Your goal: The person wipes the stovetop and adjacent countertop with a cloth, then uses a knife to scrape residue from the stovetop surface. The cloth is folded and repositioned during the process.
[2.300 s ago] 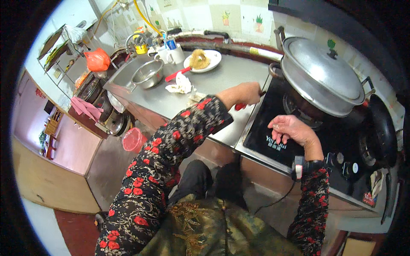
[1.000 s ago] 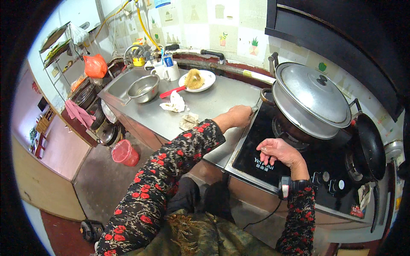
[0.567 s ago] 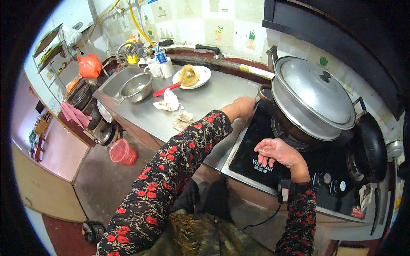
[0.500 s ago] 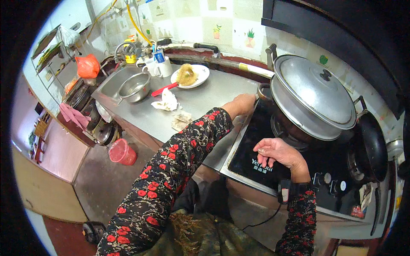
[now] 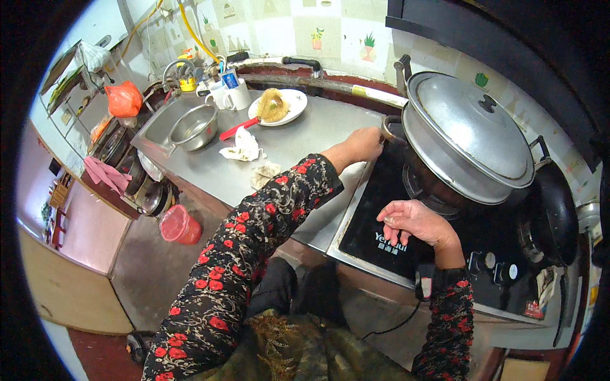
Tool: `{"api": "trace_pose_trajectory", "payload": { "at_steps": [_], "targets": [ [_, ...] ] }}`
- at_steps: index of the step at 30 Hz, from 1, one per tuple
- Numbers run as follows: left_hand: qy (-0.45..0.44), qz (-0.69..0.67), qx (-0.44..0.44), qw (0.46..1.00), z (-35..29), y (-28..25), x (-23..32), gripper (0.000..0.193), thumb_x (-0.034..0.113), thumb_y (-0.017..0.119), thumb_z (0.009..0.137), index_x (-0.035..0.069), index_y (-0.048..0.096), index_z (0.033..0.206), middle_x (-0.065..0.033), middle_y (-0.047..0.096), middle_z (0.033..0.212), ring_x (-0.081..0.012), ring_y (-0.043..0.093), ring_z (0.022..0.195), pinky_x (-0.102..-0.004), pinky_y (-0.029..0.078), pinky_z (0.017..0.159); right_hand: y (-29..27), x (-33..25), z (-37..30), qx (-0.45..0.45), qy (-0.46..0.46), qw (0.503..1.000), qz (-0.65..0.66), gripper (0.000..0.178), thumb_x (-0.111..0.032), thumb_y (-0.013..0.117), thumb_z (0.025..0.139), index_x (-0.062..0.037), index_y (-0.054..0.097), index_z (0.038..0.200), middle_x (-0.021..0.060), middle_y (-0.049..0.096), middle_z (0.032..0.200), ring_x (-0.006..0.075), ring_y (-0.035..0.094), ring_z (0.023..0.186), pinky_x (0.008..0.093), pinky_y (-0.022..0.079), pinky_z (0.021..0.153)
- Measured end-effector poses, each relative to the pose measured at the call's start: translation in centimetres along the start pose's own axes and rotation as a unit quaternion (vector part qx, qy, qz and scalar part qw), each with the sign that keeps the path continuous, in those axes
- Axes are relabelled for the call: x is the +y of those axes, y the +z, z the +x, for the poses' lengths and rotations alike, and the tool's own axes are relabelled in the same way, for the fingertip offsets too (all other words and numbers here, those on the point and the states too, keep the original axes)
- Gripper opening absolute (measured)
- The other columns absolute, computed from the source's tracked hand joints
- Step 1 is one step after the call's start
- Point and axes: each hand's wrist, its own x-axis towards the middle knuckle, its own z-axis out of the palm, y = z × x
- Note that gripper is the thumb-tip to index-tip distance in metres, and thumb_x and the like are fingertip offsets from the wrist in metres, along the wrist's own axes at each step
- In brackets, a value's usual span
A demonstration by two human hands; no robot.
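My left hand (image 5: 363, 145) is closed at the left rim of the black glass gas stove (image 5: 359, 222), right beside the loop handle (image 5: 389, 129) of a pan. Its fingertips are turned away, so whether they grip anything cannot be made out. Over the stove's front left part hovers my right hand (image 5: 416, 222), palm partly up, with loosely bent fingers and nothing in them. A large lidded aluminium pot (image 5: 467, 136) stands on the left burner (image 5: 419, 190), behind my right hand.
On the steel counter (image 5: 318, 133) lie crumpled white cloths (image 5: 243, 147) and a white plate (image 5: 295, 105) with a red-handled scrubbing brush (image 5: 273, 106). A metal basin (image 5: 194, 127) and white mugs (image 5: 237, 95) stand farther left. A black wok (image 5: 554, 209) sits at right; a pink bin (image 5: 180, 225) is on the floor.
My left hand has shifted slightly farther away, closer to the loop handle. My right hand stays nearly where it was. The whole view has turned a little.
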Motion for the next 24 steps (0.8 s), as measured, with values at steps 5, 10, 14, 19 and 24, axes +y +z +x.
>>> {"api": "trace_pose_trajectory", "payload": {
  "at_steps": [5, 10, 14, 19, 24],
  "targets": [
    [-0.034, -0.016, -0.009, 0.999, 1.3, 0.1, -0.1, 0.024, 0.015, 0.057, 0.081, 0.0, 0.068, 0.096, -0.0264, 0.067, 0.095, -0.0414, 0.065, 0.092, -0.0468, 0.051, 0.081, 0.0, 0.0, -0.2, -0.008, 0.002, 1.0, -0.006, 0.027, -0.022, 0.057, 0.095, 0.0002, 0.058, 0.111, 0.0072, 0.068, 0.081, 0.0119, 0.065, 0.065, 0.0213, 0.049, 0.052],
    [-0.137, -0.049, -0.054, 0.988, 1.4, -1.6, 0.0, 0.025, 0.015, 0.058, 0.081, -0.003, 0.07, 0.093, -0.0274, 0.068, 0.089, -0.0391, 0.068, 0.087, -0.0439, 0.053, 0.078, 0.1, -0.4, -0.4, -0.004, 0.014, 1.0, -0.014, 0.028, -0.022, 0.056, 0.096, 0.0004, 0.057, 0.111, 0.0079, 0.068, 0.082, 0.0121, 0.065, 0.065, 0.0219, 0.049, 0.052],
    [-0.154, -0.212, -0.032, 0.965, 0.2, -2.1, 0.6, 0.022, 0.004, 0.047, 0.089, -0.007, 0.065, 0.092, -0.0103, 0.059, 0.061, -0.0187, 0.055, 0.045, -0.033, 0.042, 0.039, 0.2, -0.6, -0.8, 0.002, 0.005, 1.0, -0.007, 0.026, -0.021, 0.056, 0.095, 0.0008, 0.058, 0.111, 0.0079, 0.068, 0.081, 0.0117, 0.065, 0.065, 0.0219, 0.049, 0.053],
    [-0.232, -0.411, -0.039, 0.881, -1.3, -3.0, 1.4, 0.025, 0.007, 0.045, 0.094, -0.01, 0.061, 0.103, -0.0114, 0.059, 0.066, -0.0183, 0.058, 0.047, -0.0306, 0.044, 0.039, 0.3, -0.5, -1.3, 0.007, -0.006, 1.0, 0.011, 0.026, -0.021, 0.058, 0.095, 0.0006, 0.059, 0.108, 0.0071, 0.066, 0.079, 0.0119, 0.065, 0.064, 0.0206, 0.049, 0.051],
    [-0.207, -0.464, -0.046, 0.86, -6.1, -6.6, 1.4, 0.03, 0.012, 0.045, 0.096, -0.008, 0.057, 0.115, -0.0097, 0.061, 0.07, -0.0177, 0.061, 0.05, -0.0283, 0.047, 0.04, 0.1, -0.5, -1.4, 0.005, -0.007, 1.0, -0.003, 0.026, -0.019, 0.057, 0.095, 0.0018, 0.058, 0.11, 0.0078, 0.068, 0.08, 0.0121, 0.065, 0.064, 0.0213, 0.05, 0.053]
  ]
}}
